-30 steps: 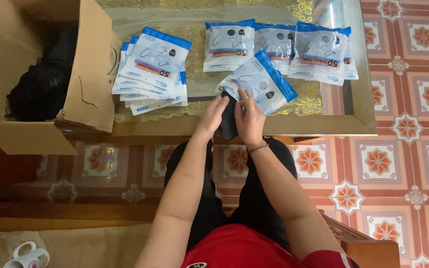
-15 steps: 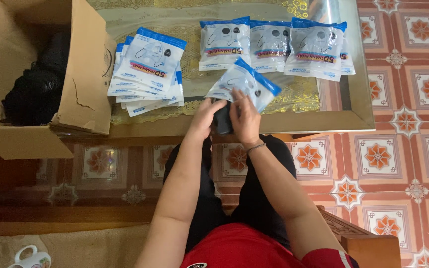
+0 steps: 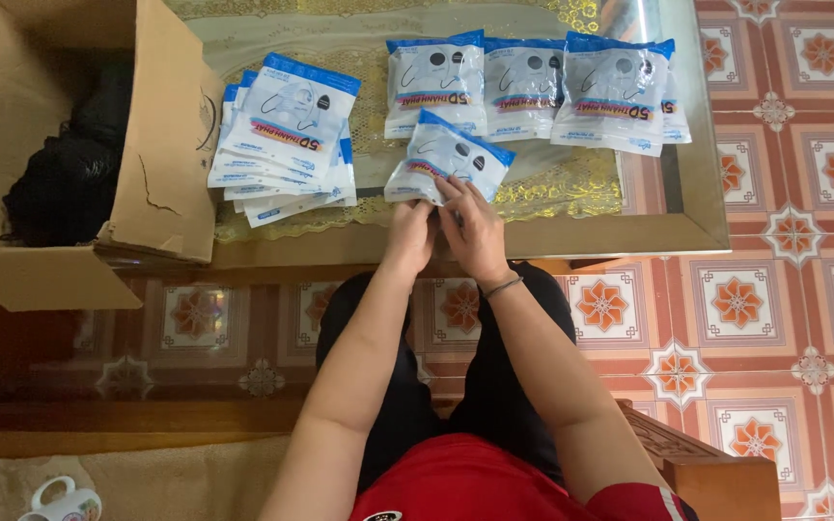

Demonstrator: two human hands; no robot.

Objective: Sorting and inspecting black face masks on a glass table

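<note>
Both hands hold one flat white packet with a blue top edge (image 3: 448, 157) just above the near edge of the glass-topped table (image 3: 581, 236). My left hand (image 3: 409, 232) pinches its lower left corner. My right hand (image 3: 473, 227) grips its lower right edge, with a thin bracelet on the wrist. A fanned stack of the same packets (image 3: 284, 135) lies to the left. A row of three more packets (image 3: 531, 87) lies along the far side of the table.
An open cardboard box (image 3: 161, 145) with dark cloth items (image 3: 69, 164) inside stands at the left. Patterned floor tiles (image 3: 774, 289) lie to the right and under the table. A small white mug (image 3: 60, 504) sits at the bottom left.
The dark item seen between my hands a second ago is out of sight. The held packet has shifted slightly left and away over the table.
</note>
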